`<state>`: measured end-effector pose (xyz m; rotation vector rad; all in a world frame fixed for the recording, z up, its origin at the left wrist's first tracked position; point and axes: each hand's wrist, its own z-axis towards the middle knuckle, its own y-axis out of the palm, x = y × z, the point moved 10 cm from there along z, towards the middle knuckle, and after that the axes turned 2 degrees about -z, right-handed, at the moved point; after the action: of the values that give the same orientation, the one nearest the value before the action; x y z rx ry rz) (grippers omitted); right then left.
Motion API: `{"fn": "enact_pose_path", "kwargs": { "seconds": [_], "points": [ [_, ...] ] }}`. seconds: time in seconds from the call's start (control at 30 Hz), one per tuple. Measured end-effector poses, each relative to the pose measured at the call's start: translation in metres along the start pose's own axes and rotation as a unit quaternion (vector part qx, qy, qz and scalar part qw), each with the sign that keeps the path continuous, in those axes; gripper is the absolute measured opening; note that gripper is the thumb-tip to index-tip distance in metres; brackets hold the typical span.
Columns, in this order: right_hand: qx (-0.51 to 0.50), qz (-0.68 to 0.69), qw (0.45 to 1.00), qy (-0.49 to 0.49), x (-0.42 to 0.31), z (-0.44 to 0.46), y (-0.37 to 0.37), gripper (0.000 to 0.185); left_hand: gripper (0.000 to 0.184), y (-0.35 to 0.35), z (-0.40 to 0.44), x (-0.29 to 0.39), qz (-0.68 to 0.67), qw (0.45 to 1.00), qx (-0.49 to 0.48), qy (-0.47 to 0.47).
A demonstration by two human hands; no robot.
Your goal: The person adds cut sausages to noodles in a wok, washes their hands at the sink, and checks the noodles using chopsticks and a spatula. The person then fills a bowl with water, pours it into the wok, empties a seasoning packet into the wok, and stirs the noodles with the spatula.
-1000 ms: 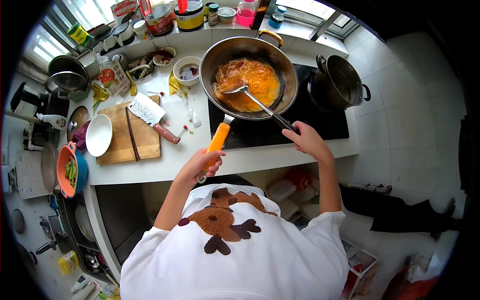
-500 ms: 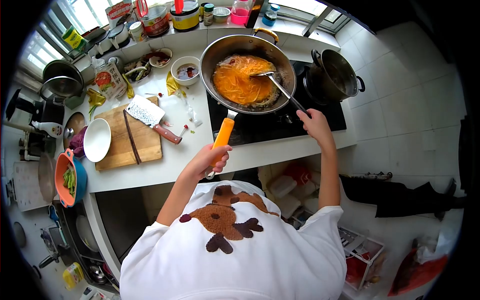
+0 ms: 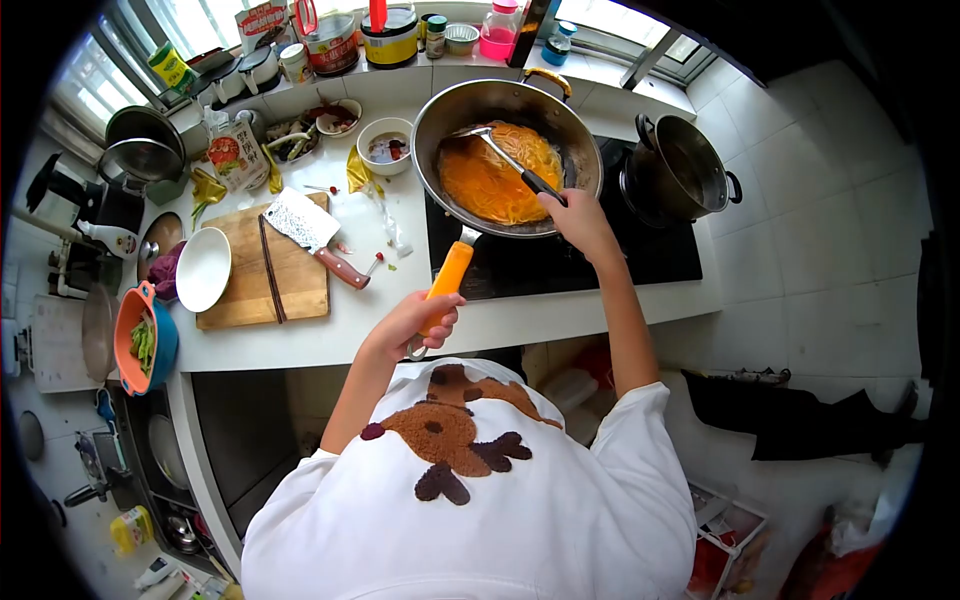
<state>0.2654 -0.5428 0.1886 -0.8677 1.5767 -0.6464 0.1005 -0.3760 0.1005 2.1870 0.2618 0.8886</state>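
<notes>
My left hand (image 3: 425,317) is closed round the orange handle (image 3: 453,268) of a deep wok (image 3: 425,165) on the black cooktop (image 3: 660,262). Orange broth with pale noodle-like strands (image 3: 505,180) fills the bottom of the wok. In my right hand (image 3: 580,220) is the dark grip of a metal spatula (image 3: 505,152), which reaches over the wok's right rim. Its head lies at the left part of the food, partly sunk in the broth.
Right of the wok stands a dark two-handled pot (image 3: 685,170). On the left, a cleaver (image 3: 305,220) and chopsticks (image 3: 270,270) rest on a wooden cutting board (image 3: 225,315), beside a white bowl (image 3: 203,270). A bowl of dark liquid (image 3: 385,147) sits left of the wok.
My right hand has moved left and up, carrying the spatula head from the right of the food to its left side. My left hand keeps hold of the wok handle.
</notes>
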Motion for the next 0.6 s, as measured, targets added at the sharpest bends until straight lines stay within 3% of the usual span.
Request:
{"fn": "enact_pose_path", "kwargs": {
  "seconds": [0.33,0.6],
  "points": [
    [-0.067,-0.042,0.996,0.047,0.024,-0.080,-0.041,0.036,0.023,-0.001,0.000,-0.002,0.009,1.000,0.010,-0.021],
    [-0.004,-0.079,0.996,0.033,0.032,-0.133,-0.079,0.034,0.019,-0.002,-0.001,0.000,0.019,0.999,0.034,-0.019]
  ]
}}
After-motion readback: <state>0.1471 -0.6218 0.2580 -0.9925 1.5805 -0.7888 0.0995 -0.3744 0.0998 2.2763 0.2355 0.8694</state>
